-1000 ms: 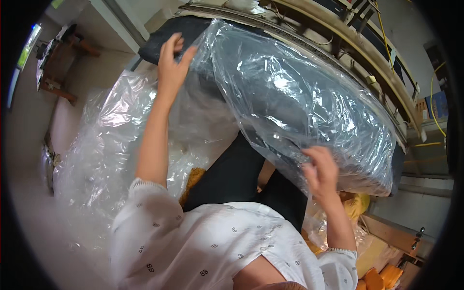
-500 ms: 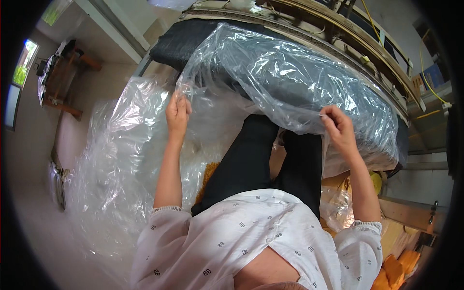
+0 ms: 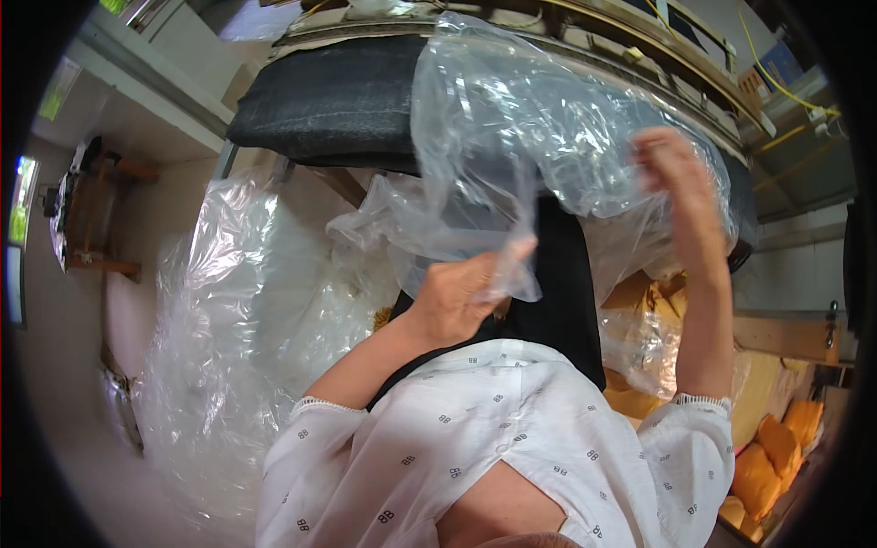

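A clear plastic sheet (image 3: pixel 566 119) lies over the right part of a long dark padded surface (image 3: pixel 329 105) in front of me. One end of the sheet hangs down toward my lap. Close to my waist, my left hand (image 3: pixel 461 292) is closed around a gathered edge of that plastic. My right hand (image 3: pixel 671 169) is raised over the sheet's right side, its fingers smeared by motion. Whether it touches the plastic cannot be made out.
More crumpled clear plastic (image 3: pixel 210 365) spreads down to the floor on my left. A metal and wooden frame (image 3: pixel 639 64) with cords runs behind the padded surface. Orange-yellow pieces (image 3: pixel 767 457) lie at the lower right. A brown wooden stand (image 3: pixel 96 215) is far left.
My left hand has drawn its plastic edge rightward and toward me, baring the left part of the dark surface. My right hand has moved up and away from the sheet's near edge.
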`<state>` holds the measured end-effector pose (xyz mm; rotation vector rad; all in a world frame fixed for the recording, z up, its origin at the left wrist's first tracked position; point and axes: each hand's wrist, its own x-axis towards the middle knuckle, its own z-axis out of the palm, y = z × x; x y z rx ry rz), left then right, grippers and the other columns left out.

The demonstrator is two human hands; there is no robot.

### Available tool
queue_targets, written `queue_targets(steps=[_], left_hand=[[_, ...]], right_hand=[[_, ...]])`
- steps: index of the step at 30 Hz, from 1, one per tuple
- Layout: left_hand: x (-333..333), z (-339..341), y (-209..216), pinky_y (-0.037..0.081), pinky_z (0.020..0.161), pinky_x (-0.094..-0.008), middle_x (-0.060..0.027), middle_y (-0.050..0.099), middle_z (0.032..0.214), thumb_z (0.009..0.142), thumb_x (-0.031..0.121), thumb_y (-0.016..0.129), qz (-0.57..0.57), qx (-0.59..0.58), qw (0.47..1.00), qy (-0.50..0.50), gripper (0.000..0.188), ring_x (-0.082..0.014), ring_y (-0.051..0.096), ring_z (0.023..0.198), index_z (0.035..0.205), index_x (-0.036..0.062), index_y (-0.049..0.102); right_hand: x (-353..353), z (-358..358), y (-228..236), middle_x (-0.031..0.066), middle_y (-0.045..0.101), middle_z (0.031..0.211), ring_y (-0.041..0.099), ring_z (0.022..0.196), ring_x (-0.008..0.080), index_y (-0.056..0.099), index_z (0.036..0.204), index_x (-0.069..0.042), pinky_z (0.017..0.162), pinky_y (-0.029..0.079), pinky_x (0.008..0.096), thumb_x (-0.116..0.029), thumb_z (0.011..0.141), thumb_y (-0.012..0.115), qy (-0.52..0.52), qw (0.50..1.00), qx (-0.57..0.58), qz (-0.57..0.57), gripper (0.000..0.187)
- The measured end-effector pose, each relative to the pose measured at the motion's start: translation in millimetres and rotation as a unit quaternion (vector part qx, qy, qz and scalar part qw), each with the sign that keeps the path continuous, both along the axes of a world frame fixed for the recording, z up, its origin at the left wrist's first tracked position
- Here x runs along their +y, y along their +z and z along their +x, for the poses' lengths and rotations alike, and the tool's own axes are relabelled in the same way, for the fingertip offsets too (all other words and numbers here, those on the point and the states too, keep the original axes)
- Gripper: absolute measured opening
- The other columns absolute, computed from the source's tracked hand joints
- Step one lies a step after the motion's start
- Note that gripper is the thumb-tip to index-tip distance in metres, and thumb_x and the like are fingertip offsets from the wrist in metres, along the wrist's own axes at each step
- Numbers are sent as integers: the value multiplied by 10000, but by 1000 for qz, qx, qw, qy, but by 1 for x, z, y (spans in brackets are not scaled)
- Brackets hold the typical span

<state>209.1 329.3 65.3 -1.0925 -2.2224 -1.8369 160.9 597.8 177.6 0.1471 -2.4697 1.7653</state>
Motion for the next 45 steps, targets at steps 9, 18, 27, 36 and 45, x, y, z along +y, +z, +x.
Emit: queue_targets(steps=[9, 18, 27, 36, 45], left_hand=[[49, 13, -16, 491, 662, -327, -107, 573, 959, 817, 243, 608, -176, 64, 981, -40, 535, -256, 587, 796, 1301, 83, 444], [2, -94, 84, 401, 759, -323, -44, 584, 951, 752, 194, 684, -144, 286, 923, 214, 190, -211, 527, 882, 906, 90, 643], [20, -124, 92, 379, 847, -334, -36, 607, 869, 691, -4, 674, -137, 313, 940, -20, 201, -211, 563, 844, 869, 67, 611], [31, -105, 76, 370, 717, -284, 39, 603, 781, 701, 92, 705, -56, 383, 918, 89, 199, -118, 563, 696, 878, 129, 621], [27, -89, 96, 402, 721, -290, -18, 575, 783, 686, 123, 712, -103, 366, 925, 20, 169, -167, 535, 737, 846, 85, 671]], right_hand=[[-61, -14, -31, -8, 566, 827, 499, 677, 49, 514, 1160, -21, 625, 427, 192, -240, 881, 567, 257, 945, -108, -172, 359], [-36, 3, -32, -54, 512, 746, 376, 573, 8, 582, 1122, -47, 527, 329, 165, -82, 832, 548, 199, 967, -97, -129, 294], [-18, 15, -24, -82, 378, 628, 317, 561, 13, 572, 1151, -51, 518, 271, 180, -59, 800, 560, 224, 956, -124, -145, 352], [-36, 17, -32, -6, 560, 748, 446, 585, 33, 657, 956, -35, 514, 357, 190, -76, 819, 634, 207, 973, 63, -77, 145], [-37, 20, -29, 35, 630, 821, 533, 646, 62, 656, 960, -21, 562, 420, 191, -31, 835, 595, 216, 966, 92, -111, 140]])
